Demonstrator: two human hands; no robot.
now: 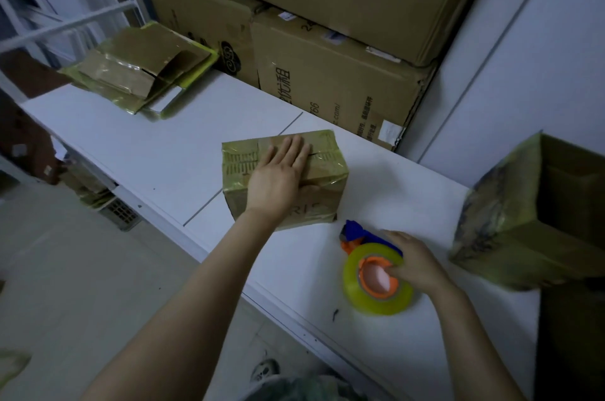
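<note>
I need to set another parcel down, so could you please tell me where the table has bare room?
The widest bare stretch of the table lies between the flattened cartons and the taped box under the left hand. A patch lies beyond the tape dispenser, towards the open box. It is crowded around the right hand.

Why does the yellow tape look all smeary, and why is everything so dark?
Head view: the tape dispenser and the right hand gripping it are motion-blurred; the small box under the flat left hand is sharper; the light is dim and bluish.
</note>
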